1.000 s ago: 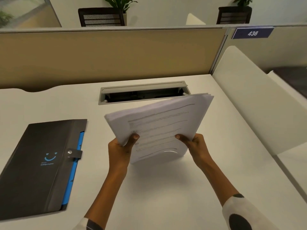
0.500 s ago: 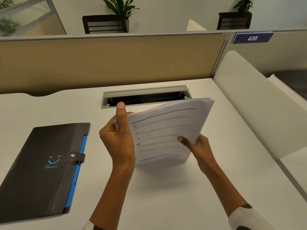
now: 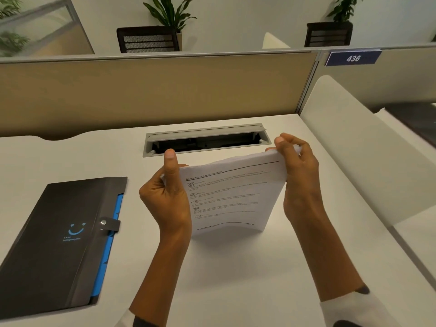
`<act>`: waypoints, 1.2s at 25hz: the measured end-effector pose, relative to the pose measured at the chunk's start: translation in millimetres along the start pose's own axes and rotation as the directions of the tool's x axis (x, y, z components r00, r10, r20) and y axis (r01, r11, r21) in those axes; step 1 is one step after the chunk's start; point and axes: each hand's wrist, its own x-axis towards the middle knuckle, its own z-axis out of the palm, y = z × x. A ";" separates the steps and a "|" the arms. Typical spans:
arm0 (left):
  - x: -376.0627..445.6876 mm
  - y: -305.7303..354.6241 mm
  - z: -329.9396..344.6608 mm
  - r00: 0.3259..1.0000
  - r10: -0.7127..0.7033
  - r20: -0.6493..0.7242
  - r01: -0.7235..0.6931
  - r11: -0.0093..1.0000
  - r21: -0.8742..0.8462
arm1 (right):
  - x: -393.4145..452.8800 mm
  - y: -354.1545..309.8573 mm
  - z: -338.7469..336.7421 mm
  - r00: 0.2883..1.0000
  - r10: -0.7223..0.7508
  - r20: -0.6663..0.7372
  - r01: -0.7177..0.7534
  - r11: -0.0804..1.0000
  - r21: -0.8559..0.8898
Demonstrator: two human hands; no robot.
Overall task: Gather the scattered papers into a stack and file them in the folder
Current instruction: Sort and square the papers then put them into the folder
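A stack of white printed papers [image 3: 231, 197] stands upright on its lower edge on the white desk [image 3: 236, 279], printed side facing me. My left hand [image 3: 165, 199] grips its left edge, thumb pointing up. My right hand [image 3: 299, 182] holds the upper right corner, fingers curled over the top. A black folder [image 3: 59, 244] with a blue smiley mark and blue inner tabs lies shut on the desk to the left, its snap strap fastened.
A grey cable tray opening [image 3: 205, 140] sits in the desk just behind the papers. A tan partition wall [image 3: 153, 90] runs along the back. A white side panel [image 3: 365, 149] rises at the right edge of the desk.
The papers went from tilted in the air to standing upright on the desk. My left hand shifted to the left edge; my right hand moved from the lower edge up to the top right corner.
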 end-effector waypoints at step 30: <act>84.4 -155.2 -187.2 0.851 -0.515 -0.101 0.100 -0.031 0.995 | 16.1 167.9 -85.2 0.773 0.613 0.165 -0.497 0.746 -0.443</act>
